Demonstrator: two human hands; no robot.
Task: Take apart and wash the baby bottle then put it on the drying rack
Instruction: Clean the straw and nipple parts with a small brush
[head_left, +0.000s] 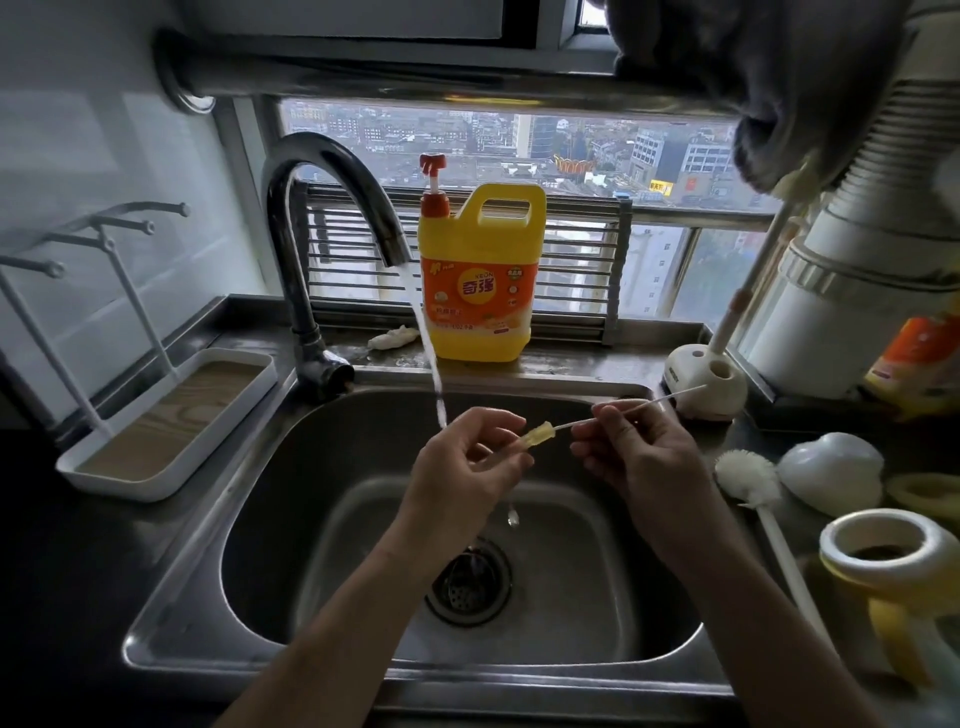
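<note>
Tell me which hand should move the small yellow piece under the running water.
Likely left: the left hand pinches the yellow piece beside the water stream; the right hand holds the thin brush, farther away.

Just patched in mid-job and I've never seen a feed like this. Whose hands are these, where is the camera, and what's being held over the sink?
There is no machine: a person works bare-handed, and the one view comes from a camera on their head, looking down. The left hand pinches a small yellowish bottle part; the right hand pinches a thin white brush whose tip meets it. Both are over the sink, beside water running from the tap. A yellow detergent jug stands on the ledge behind, the drying rack sits left, and a bottle brush and white cap lie right.
</note>
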